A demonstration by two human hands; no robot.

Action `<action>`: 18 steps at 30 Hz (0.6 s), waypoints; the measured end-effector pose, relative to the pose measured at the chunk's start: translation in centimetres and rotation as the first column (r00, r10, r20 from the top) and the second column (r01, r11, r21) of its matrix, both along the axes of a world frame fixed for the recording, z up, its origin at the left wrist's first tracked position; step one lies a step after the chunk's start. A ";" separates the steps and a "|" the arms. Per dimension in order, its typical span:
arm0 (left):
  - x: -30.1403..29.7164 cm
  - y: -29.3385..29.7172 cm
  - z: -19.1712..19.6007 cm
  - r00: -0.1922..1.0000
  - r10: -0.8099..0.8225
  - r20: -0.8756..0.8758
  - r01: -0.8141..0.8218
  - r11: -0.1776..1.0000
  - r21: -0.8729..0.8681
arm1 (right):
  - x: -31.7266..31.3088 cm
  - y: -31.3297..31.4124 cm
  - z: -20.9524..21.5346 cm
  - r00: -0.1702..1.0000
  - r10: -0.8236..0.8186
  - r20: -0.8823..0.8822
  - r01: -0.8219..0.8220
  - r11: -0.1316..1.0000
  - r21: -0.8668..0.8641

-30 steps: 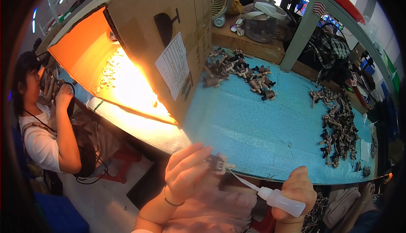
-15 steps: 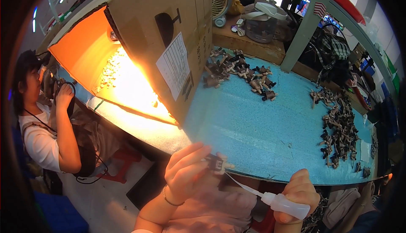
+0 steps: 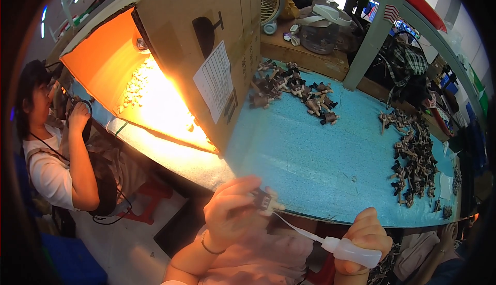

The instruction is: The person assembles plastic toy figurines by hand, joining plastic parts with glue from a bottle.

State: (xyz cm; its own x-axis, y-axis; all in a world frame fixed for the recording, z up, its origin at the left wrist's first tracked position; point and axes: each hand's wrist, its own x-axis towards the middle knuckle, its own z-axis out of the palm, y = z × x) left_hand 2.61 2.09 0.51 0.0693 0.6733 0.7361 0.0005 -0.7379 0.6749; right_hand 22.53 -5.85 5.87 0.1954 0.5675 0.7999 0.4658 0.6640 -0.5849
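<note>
Between the fingertips of my left hand [image 3: 231,210] is a small toy figure [image 3: 264,201] with a dark body and pale limbs, held at the near edge of the blue tabletop [image 3: 310,166]. My right hand [image 3: 363,238] is wrapped round a white squeeze bottle [image 3: 352,252]. Its long thin nozzle [image 3: 294,227] points up and left, with the tip at or very close to the figure; whether they touch I cannot tell. Loose figures in a pile [image 3: 294,88] lie at the back of the table, and a bigger heap [image 3: 413,156] lies on the right.
A large cardboard box [image 3: 201,42] stands on its side at left, brightly lit inside, with many small pieces [image 3: 134,91] in it. A co-worker [image 3: 62,145] sits at far left. A metal post [image 3: 377,37], a fan [image 3: 269,1] and a wooden ledge [image 3: 310,55] line the back.
The view has shifted very slightly. My left hand and the figure have tilted a little, while the bottle in my right hand stays nearly where it was, its nozzle still by the figure.
</note>
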 end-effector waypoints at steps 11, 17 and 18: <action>0.2 -0.6 0.2 0.954 -0.231 0.188 0.264 0.950 -0.170 | 0.1 0.1 -0.2 0.996 0.018 0.083 -0.017 1.000 -0.023; 0.0 -0.5 0.1 0.956 -0.227 0.186 0.260 0.949 -0.177 | 0.0 0.1 0.2 0.997 0.023 0.073 -0.021 0.999 -0.032; 0.0 -0.5 0.1 0.961 -0.220 0.168 0.249 0.953 -0.172 | 0.0 0.1 0.2 0.998 0.012 0.067 -0.009 0.999 -0.041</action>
State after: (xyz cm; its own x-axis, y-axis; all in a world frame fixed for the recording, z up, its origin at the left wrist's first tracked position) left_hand 2.57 1.59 0.62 0.1437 0.7793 0.6100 -0.2657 -0.5634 0.7823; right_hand 22.53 -5.73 6.04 0.1356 0.6012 0.7875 0.4984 0.6455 -0.5787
